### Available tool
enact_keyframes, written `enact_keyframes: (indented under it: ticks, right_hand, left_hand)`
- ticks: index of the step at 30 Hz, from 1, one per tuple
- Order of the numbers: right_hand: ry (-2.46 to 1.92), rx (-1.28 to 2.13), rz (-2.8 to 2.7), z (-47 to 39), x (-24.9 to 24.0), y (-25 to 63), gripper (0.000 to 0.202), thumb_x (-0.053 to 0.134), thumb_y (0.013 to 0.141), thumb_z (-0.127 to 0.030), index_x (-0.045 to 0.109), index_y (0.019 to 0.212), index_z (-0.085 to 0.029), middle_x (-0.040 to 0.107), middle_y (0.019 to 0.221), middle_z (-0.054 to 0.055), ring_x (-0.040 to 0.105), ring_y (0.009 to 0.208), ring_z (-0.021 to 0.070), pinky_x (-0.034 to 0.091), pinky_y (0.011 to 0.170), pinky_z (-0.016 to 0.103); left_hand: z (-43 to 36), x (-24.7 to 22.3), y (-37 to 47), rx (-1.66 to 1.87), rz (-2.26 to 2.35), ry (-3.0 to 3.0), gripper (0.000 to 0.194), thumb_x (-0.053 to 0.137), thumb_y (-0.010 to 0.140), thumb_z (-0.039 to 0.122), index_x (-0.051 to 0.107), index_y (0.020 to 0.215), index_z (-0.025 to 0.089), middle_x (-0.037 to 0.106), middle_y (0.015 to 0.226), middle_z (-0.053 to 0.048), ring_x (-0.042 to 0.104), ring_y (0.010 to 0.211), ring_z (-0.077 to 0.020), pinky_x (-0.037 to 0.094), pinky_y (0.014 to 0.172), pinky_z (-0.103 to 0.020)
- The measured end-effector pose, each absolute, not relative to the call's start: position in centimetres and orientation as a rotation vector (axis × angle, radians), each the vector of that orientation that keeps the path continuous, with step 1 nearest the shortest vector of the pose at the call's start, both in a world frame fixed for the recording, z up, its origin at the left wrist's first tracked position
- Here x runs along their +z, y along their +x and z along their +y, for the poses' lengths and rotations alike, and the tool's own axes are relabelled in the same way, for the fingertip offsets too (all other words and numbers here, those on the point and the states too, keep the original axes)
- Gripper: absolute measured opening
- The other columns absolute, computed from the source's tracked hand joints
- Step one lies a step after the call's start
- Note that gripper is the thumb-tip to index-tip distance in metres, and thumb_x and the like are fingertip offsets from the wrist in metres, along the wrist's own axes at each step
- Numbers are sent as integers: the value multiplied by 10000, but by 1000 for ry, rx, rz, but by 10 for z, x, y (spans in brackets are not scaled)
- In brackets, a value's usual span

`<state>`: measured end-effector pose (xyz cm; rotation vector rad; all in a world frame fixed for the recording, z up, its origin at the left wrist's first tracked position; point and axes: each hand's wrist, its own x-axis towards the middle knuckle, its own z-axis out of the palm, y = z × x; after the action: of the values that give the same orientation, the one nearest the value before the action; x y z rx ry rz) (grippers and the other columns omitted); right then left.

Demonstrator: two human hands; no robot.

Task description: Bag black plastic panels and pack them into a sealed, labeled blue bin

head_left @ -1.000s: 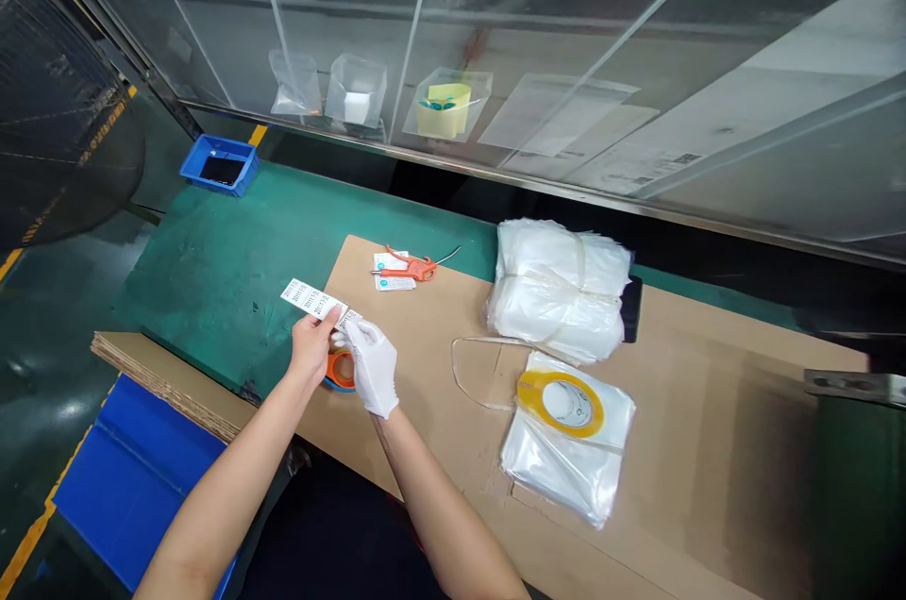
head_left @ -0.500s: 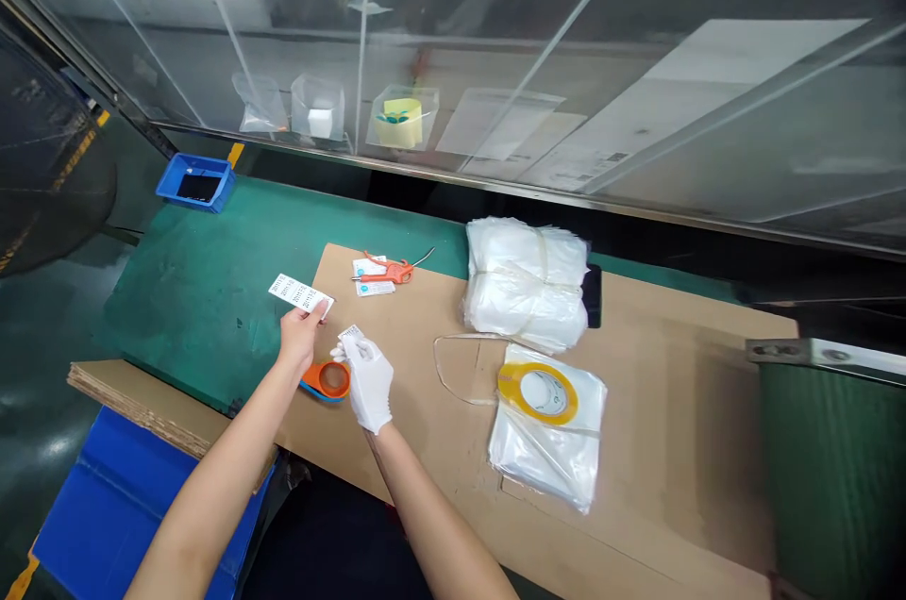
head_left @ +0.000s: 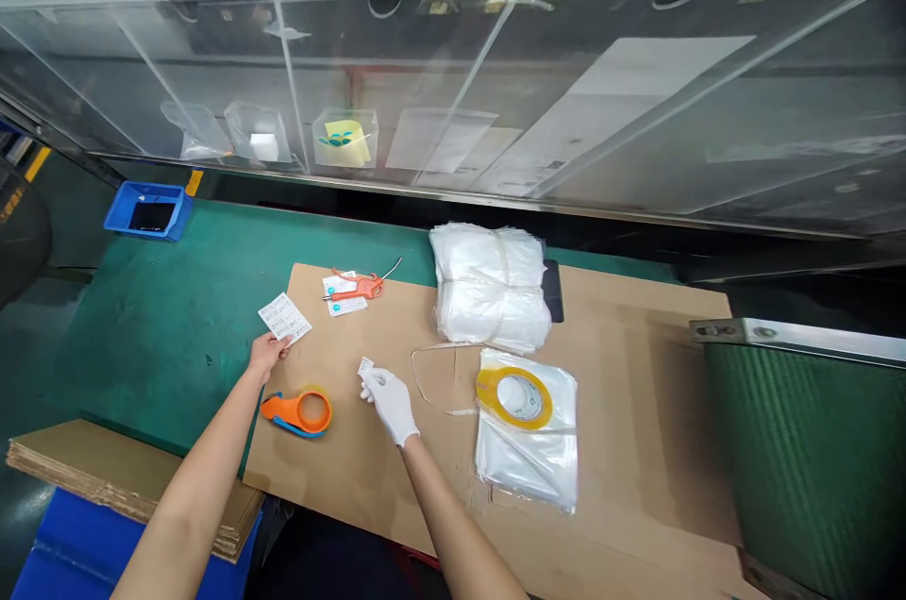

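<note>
Between the thumb and fingers of my bare left hand (head_left: 266, 355) is a white sheet of printed labels (head_left: 284, 318), held by its lower edge over the left part of the cardboard. My right hand (head_left: 392, 404), in a white glove, pinches a small printed label (head_left: 365, 366) above the cardboard. An orange and blue tape dispenser (head_left: 297, 412) lies below and between the two hands. Behind them, an orange air blow gun (head_left: 362, 287) rests on two small printed cards (head_left: 346, 306).
A tied bundle of clear plastic bags (head_left: 488, 289) lies on the cardboard sheet (head_left: 623, 449). Nearer me, a yellow tape roll (head_left: 515, 397) sits on flat bags (head_left: 528, 468). A blue bin (head_left: 148, 211) stands far left; a green belt conveyor (head_left: 799, 449) borders the right.
My hands have moved apart, the left one going left and down with the label sheet, which now shows more of its face. The view has shifted right.
</note>
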<state>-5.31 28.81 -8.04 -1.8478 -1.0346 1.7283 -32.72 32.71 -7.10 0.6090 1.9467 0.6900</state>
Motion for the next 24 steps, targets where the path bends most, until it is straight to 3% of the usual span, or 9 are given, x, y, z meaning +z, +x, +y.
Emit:
enact_keyframes:
  ticks: [4,7,10,12,15,21,24]
  right_hand:
    - [-1969,1828,-1260,313,-94,-32,410,806,695,-539,587,546,-226,613,502,15,624,559,196,435,588,272]
    - [-2161,1579,-1624,339,-91,-24,358,769,791,-514,643,622,-225,700,654,60,688,730,232,447,669,278]
    - [-2182,1244,-1985,364,-86,-31,263,586,970,-419,741,881,-227,758,845,71,711,845,227,475,764,289]
    - [-2104,1185,-2038,381,-86,-41,251,522,1006,-322,740,1107,-250,764,1047,67,706,971,212,488,853,286]
    - [-2063,1094,-1946,409,-93,-52,390,496,996,-243,629,1362,-259,676,1316,86,661,1143,216,487,966,307]
    - [-2123,1017,-1631,450,-112,-43,389,513,953,-242,631,1319,-181,681,1221,127,686,1045,244,526,932,357]
    - [-2124,1022,-1583,442,-116,-40,404,458,977,-264,608,1341,-170,673,1219,121,686,1010,229,529,923,354]
  left_hand:
    - [318,-73,-335,557,2198,737,369,787,751,513,625,866,202,679,823,-85,675,923,-311,513,802,-409]
    - [325,-68,-325,485,2212,1063,249,730,846,391,622,998,227,662,1040,-105,613,1120,-321,481,964,-443]
    - [350,-67,-298,374,1945,1684,193,647,930,305,633,1113,244,627,1157,-102,584,1141,-288,480,1000,-422]
    - [375,-72,-277,283,1812,1958,264,598,966,271,615,1228,243,606,1211,-107,561,1151,-282,482,992,-414]
    - [415,-83,-251,133,1763,2121,308,571,978,239,610,1282,210,604,1217,-132,531,1148,-307,463,973,-443]
    - [450,-98,-237,69,1647,2231,191,487,994,159,670,1028,205,641,1018,-111,529,1045,-287,432,930,-441]
    - [452,-98,-244,57,1617,2277,217,443,1006,137,648,1036,204,627,1040,-98,516,1041,-269,418,955,-423]
